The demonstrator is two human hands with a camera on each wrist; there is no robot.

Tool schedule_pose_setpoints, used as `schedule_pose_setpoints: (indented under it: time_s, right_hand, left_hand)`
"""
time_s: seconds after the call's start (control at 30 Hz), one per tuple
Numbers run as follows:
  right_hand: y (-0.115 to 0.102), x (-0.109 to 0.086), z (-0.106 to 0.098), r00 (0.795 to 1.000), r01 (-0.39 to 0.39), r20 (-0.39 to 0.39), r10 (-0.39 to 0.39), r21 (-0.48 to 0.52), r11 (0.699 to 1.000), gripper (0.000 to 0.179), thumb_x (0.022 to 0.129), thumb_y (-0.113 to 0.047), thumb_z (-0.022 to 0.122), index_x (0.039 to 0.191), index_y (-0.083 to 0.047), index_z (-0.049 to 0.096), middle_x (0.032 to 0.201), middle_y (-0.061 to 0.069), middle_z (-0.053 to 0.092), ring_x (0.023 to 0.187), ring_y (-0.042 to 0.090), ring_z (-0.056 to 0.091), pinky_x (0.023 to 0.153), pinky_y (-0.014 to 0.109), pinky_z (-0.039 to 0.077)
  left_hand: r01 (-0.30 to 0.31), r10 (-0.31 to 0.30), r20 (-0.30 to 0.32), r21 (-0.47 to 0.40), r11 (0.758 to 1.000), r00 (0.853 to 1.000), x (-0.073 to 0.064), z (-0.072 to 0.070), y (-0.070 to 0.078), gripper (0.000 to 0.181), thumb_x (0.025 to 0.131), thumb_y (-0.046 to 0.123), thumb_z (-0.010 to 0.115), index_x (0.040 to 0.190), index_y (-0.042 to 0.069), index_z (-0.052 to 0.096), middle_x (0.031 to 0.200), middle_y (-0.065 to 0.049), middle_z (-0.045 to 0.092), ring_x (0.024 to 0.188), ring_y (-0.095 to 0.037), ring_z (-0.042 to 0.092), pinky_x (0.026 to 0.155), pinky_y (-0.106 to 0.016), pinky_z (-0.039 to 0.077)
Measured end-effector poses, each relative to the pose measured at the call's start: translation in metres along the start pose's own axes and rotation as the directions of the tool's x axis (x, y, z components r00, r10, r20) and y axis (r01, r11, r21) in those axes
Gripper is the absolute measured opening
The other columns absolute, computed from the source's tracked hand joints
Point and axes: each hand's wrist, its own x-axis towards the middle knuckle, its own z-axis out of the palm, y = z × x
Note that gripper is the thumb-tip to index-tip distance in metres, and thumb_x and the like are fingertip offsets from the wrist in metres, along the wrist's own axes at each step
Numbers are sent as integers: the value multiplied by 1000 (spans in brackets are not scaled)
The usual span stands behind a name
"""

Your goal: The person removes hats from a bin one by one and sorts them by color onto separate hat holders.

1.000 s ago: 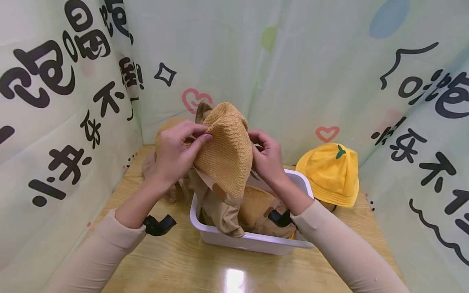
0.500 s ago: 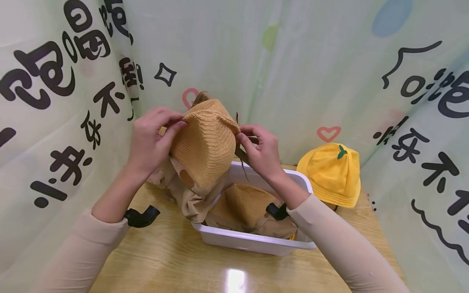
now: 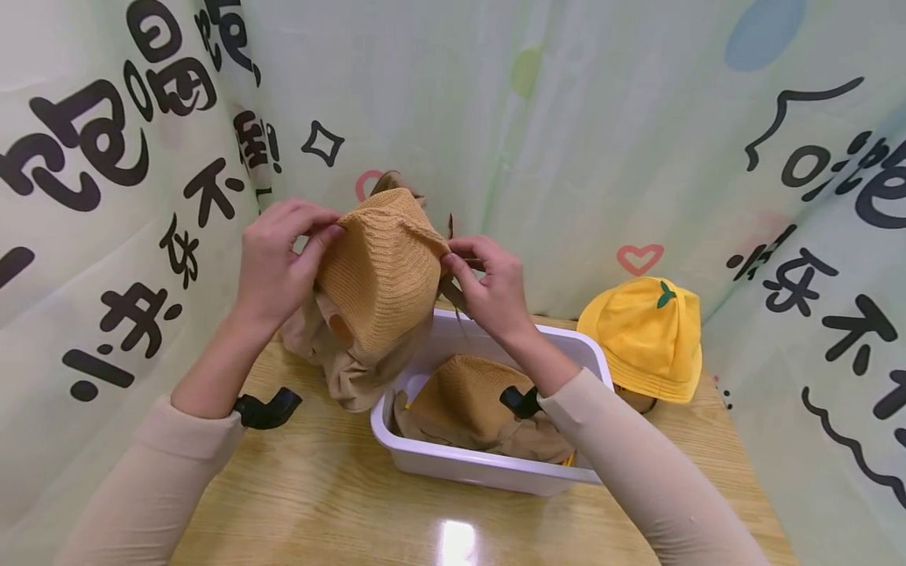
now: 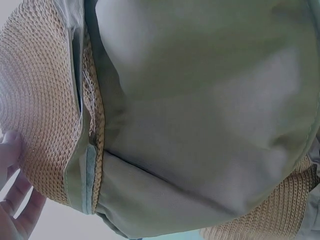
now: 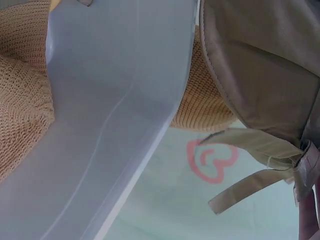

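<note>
Both hands hold up a tan sun hat (image 3: 382,275) with a woven crown and a khaki cloth brim. My left hand (image 3: 276,251) pinches the crown on its left side, and my right hand (image 3: 491,283) pinches its right side. The hat hangs over the left end of a white plastic bin (image 3: 488,468), brim drooping. A brown oval patch sits on its band. In the left wrist view the cloth brim (image 4: 210,110) fills most of the picture. Cloth ties (image 5: 250,187) dangle near the right hand in the right wrist view. Another tan hat (image 3: 460,397) lies inside the bin.
A yellow bucket hat (image 3: 640,338) with a green sprout stands right of the bin. Pale tan cloth (image 3: 300,330) shows behind the held hat at left. Printed curtains (image 3: 580,157) enclose the wooden table (image 3: 340,487) at the back and both sides.
Both hands have carried the hat leftward from over the bin's left half toward the table at left. More of the hat inside the bin now shows.
</note>
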Motion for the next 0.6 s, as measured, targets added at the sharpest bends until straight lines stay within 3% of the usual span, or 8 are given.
schedule_pose_setpoints:
  time_s: [0.27, 0.6]
  right_hand:
    - [1, 3, 8, 999, -36, 11, 36, 10, 999, 12, 94, -7, 68, 101, 1, 73, 96, 12, 73, 88, 22, 69, 81, 31, 57]
    - [0, 4, 19, 999, -24, 28, 24, -10, 1000, 10, 94, -6, 67, 99, 2, 72, 96, 13, 72, 86, 22, 69, 80, 31, 57]
  left_hand:
    - [30, -30, -21, 0, 1000, 999, 2, 1, -7, 9, 90, 4, 72, 93, -4, 75, 89, -17, 72, 82, -26, 61, 79, -25, 43]
    - [8, -7, -19, 33, 999, 1000, 3, -2, -19, 10, 91, 6, 71, 93, -4, 75, 90, -18, 72, 84, -29, 63, 79, -26, 43]
